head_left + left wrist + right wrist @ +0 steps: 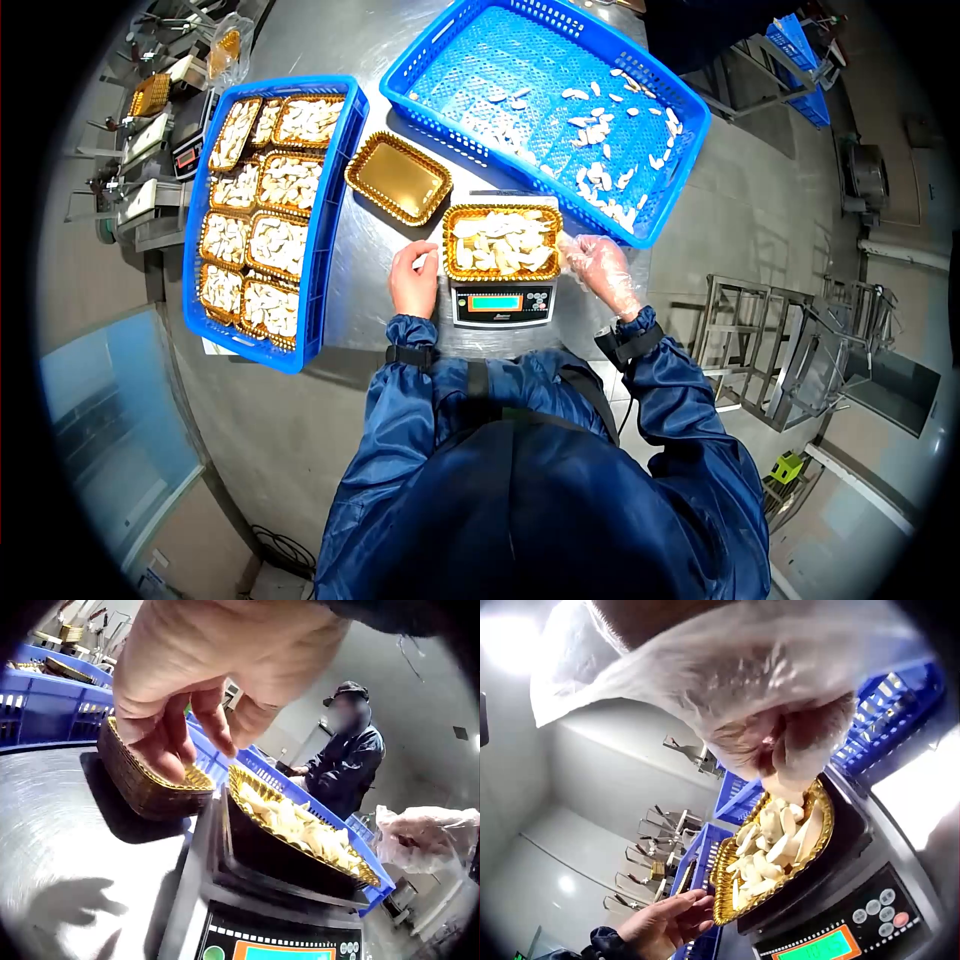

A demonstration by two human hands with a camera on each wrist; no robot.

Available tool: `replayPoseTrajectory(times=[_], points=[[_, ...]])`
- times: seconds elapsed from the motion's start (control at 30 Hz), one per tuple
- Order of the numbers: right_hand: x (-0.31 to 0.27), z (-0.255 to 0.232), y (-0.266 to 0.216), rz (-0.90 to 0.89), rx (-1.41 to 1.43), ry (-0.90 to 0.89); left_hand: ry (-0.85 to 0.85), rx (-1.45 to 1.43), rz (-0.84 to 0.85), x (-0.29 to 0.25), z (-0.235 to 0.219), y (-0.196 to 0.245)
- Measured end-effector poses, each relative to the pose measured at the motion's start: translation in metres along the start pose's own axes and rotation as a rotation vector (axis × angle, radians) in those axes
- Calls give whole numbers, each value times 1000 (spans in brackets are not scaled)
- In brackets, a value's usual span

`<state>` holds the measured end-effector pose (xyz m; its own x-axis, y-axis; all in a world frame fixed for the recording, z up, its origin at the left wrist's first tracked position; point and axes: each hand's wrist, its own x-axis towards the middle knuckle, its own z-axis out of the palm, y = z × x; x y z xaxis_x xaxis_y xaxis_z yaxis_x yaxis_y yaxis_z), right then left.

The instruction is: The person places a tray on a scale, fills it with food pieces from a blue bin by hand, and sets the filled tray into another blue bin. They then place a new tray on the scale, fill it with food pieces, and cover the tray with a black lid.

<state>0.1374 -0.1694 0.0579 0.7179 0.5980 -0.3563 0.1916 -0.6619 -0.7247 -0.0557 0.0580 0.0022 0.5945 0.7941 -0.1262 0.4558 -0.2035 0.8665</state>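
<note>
A gold tray of pale slices [505,243] rests on a digital scale [503,305] with a lit display. Just left of this tray is the bare left hand [412,280], its fingers loosely bent and holding nothing; the left wrist view shows it [217,667] above and in front of an empty gold tray [398,178]. At the filled tray's right side is the right hand [602,272] in a clear plastic glove. In the right wrist view its bunched fingers [795,754] are over the slices' edge; whether they pinch a slice is hidden.
Left of the scale, a blue crate [316,290] holds several filled gold trays. Behind the scale stands a large blue crate [425,115] with scattered slices. A person in dark clothing [349,761] is across the table. Metal racks [750,335] stand at the right.
</note>
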Motion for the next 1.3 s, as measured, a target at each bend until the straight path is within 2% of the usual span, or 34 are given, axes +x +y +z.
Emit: replayPoseTrajectory(times=[0.1,0.13,0.2,0.27,0.33,0.4,0.43,0.47,0.53,0.57,0.73,0.8,0.87,0.93,0.97,1.0,1.07,1.13,1.2,1.3], points=[[11,-9,14,53,61,66,11,-6,-54,0,-2,7],[19,-10,25,39,159,136,9,-7,-54,0,-1,7],[30,-29,15,-13,-124,104,25,2,-53,1,-2,2],[32,-26,10,-163,-163,128,26,2,-45,2,0,-3],[30,-21,-1,-163,-247,28,31,30,0,3,2,-8],[29,-10,-8,-238,-294,-1,20,-8,-44,2,0,6],[27,-5,-10,-276,-411,15,20,-14,-51,2,0,5],[31,6,-2,-406,-488,103,20,-21,-57,3,1,3],[37,17,2,-452,-721,123,26,-22,-51,3,0,2],[38,22,2,-533,-768,184,27,-20,-62,3,0,3],[43,29,5,-486,-894,139,34,-16,-84,2,-3,3],[35,20,-2,-499,-933,201,27,-30,-87,3,-5,0],[26,7,-6,-452,-804,197,58,-68,-77,4,-3,-9],[16,-6,-4,-414,-525,164,38,8,-33,7,-4,-19],[13,-13,-8,-229,-397,27,28,-16,-42,8,-2,-18],[12,-17,-6,-224,-401,30,18,-38,-51,8,-1,-18],[12,-23,-3,-29,47,-122,23,-39,-56,6,3,-10],[10,-28,-5,32,99,-143,32,-34,-61,6,2,-7],[10,-32,-5,191,185,-238,23,0,-25,7,2,-11],[10,-33,-4,204,250,-242,24,2,-29,7,1,-18]])
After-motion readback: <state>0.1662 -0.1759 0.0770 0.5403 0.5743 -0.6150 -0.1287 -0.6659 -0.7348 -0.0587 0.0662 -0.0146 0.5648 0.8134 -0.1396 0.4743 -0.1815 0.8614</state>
